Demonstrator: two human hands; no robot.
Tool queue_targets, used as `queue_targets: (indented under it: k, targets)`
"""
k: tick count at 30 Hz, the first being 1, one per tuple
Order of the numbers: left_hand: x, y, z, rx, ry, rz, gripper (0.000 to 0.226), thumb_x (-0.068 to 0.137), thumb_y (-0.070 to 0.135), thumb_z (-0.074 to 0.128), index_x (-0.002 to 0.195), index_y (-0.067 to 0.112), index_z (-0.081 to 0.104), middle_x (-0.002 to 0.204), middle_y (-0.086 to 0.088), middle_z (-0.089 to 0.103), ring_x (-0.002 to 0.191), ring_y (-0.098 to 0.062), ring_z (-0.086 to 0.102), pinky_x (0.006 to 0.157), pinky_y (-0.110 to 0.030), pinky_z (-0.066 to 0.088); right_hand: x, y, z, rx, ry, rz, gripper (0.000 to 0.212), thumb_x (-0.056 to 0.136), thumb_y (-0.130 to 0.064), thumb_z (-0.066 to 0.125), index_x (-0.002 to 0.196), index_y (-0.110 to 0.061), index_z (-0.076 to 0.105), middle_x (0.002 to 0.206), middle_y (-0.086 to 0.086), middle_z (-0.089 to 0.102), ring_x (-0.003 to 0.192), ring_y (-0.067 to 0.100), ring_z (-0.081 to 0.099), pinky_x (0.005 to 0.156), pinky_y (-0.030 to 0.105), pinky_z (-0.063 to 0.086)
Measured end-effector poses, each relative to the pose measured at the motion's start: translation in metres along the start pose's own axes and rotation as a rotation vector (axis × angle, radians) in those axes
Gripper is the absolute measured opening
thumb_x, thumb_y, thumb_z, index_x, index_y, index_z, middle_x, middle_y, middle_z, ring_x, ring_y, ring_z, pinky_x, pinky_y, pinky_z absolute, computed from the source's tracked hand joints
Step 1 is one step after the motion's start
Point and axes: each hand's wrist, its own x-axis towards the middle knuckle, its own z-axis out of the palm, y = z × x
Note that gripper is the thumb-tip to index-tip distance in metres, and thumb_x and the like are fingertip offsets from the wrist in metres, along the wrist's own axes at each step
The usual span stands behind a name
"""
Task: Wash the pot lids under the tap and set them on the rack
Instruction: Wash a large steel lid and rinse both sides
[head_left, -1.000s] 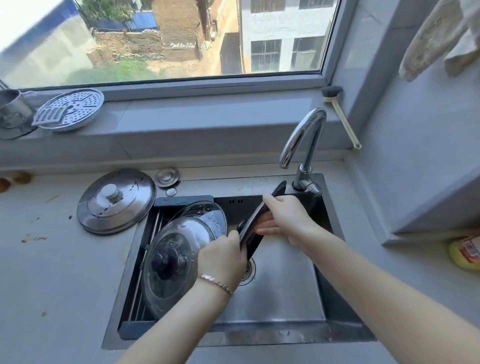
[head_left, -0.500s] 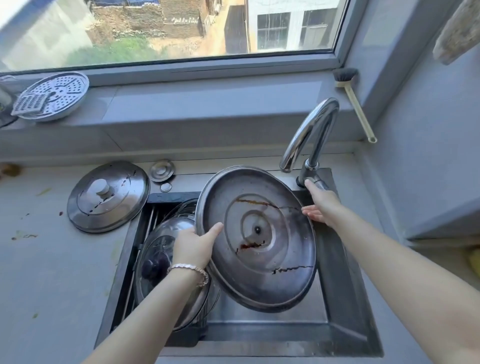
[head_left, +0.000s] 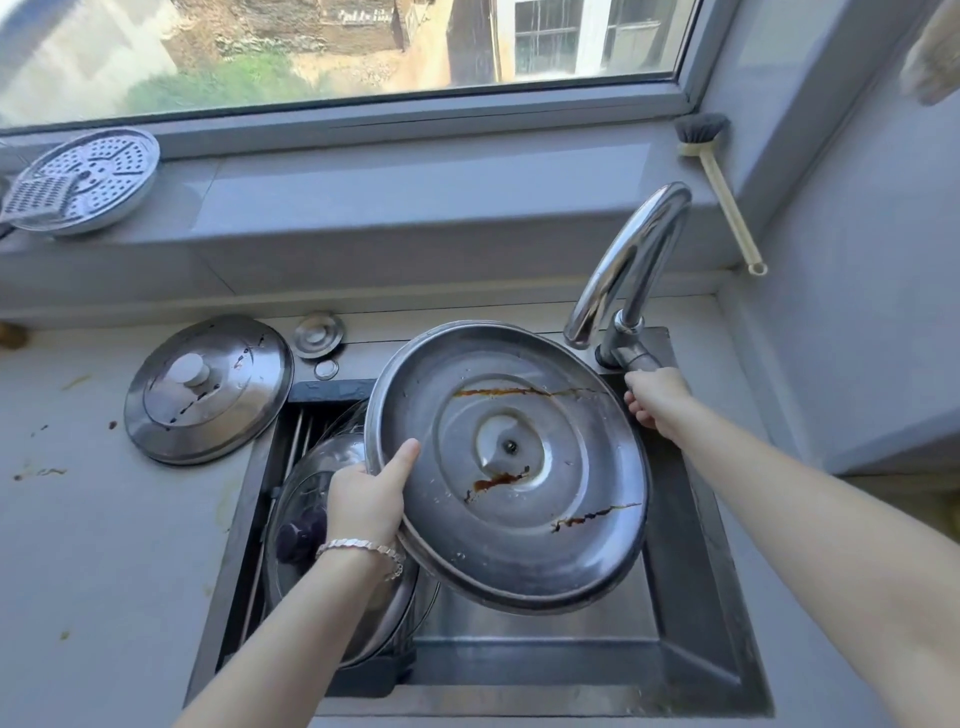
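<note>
My left hand (head_left: 369, 499) grips the left rim of a large steel pot lid (head_left: 511, 462), held tilted over the sink with its underside up and brown streaks across it. My right hand (head_left: 652, 397) is closed on the lever of the chrome tap (head_left: 628, 270) at the sink's back right; no water is visible. On the rack (head_left: 298, 431) in the sink's left part lean glass lids (head_left: 306, 514), one with a dark knob. Another steel lid (head_left: 208, 387) with a knob lies on the counter to the left.
The steel sink (head_left: 685, 597) is sunk into a grey counter with brown spots at left. A small round strainer cap (head_left: 318, 335) lies behind the sink. A perforated steamer plate (head_left: 91, 179) and a dish brush (head_left: 719, 182) rest on the window sill.
The steel lid was edge-on between both hands; my left hand has turned its underside up. My right hand let go of it and moved back onto the tap lever.
</note>
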Motion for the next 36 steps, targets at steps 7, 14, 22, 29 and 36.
queue_targets:
  k: [7,14,22,29,36]
  targets:
    - [0.0,-0.001,-0.002,0.011,-0.017,0.014,0.028,0.081,0.025,0.069,0.061,0.007,0.06,0.064,-0.008,0.061,0.072,-0.025,0.059,0.078,-0.04,0.051,0.006,0.007,-0.004,-0.002,0.003,0.001,0.023,0.092,-0.01,0.04,0.071,-0.018,0.042,0.061,0.004,0.043,0.045,0.012,0.032,0.027,0.007,0.02]
    - [-0.004,-0.003,-0.001,-0.015,-0.033,-0.001,0.03,0.082,0.022,0.068,0.059,0.004,0.059,0.06,-0.008,0.057,0.061,-0.021,0.054,0.061,-0.031,0.047,0.007,0.009,-0.007,0.011,-0.02,0.01,0.019,0.093,-0.01,0.04,0.076,-0.019,0.045,0.062,0.004,0.043,0.046,0.012,0.031,0.027,0.009,0.022]
    - [-0.01,-0.001,0.001,-0.037,-0.039,-0.016,0.029,0.08,0.023,0.069,0.06,0.004,0.06,0.061,-0.009,0.059,0.068,-0.025,0.057,0.073,-0.038,0.05,-0.057,0.019,0.02,-0.618,0.217,-0.513,0.062,0.095,-0.042,0.037,0.143,-0.004,0.028,0.146,0.018,0.031,0.136,0.031,0.027,0.111,0.041,0.024]
    - [-0.023,-0.001,0.003,-0.075,0.036,0.013,0.026,0.081,0.012,0.067,0.056,0.013,0.059,0.059,-0.003,0.06,0.065,-0.021,0.057,0.069,-0.035,0.049,-0.149,0.064,0.08,-0.855,-0.597,-1.135,0.083,0.082,-0.061,0.013,0.15,-0.015,0.005,0.149,-0.009,-0.014,0.141,0.005,-0.015,0.115,0.025,-0.011]
    - [-0.032,-0.006,-0.009,-0.123,0.079,0.039,0.027,0.083,0.01,0.065,0.057,0.015,0.058,0.06,0.0,0.059,0.063,-0.018,0.055,0.061,-0.027,0.046,-0.141,0.065,0.064,-1.028,-0.529,-1.176,0.093,0.076,-0.073,-0.004,0.147,-0.013,-0.008,0.148,-0.006,-0.023,0.138,0.01,-0.027,0.116,0.032,-0.012]
